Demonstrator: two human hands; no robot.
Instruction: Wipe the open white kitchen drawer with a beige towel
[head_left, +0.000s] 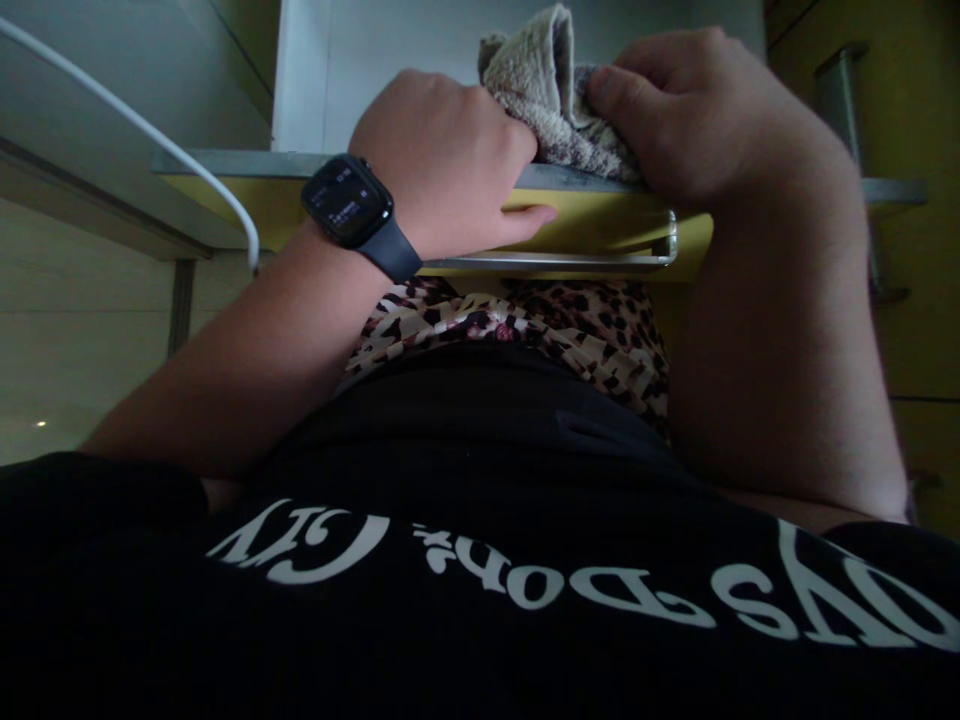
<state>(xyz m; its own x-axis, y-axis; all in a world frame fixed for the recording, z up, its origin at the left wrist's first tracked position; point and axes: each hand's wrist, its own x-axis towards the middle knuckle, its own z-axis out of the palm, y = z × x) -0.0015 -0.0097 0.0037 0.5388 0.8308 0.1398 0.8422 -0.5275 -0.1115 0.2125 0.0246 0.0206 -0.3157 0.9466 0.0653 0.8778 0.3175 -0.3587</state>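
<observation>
A crumpled grey-beige cloth [551, 95] lies bunched over the top edge of a pulled-out drawer [592, 178] with a yellow front. My right hand [697, 115] is closed on the cloth's right side, thumb pressed against it, other fingers mostly hidden. At the cloth's left side, my left hand [450, 150] is wrapped over the drawer's front edge. Its thumb lies along the outer face, and the curled fingers are inside, partly hidden. The knuckles meet the cloth; whether they also hold it, I cannot tell. A black smartwatch [349, 200] is on my left wrist.
The drawer's metal handle [555, 262] sits just below my hands, close to my patterned bottoms [480, 320]. A white cable [135, 125] hangs at the left. Yellow cabinet fronts with a metal handle [840, 110] stand at the right.
</observation>
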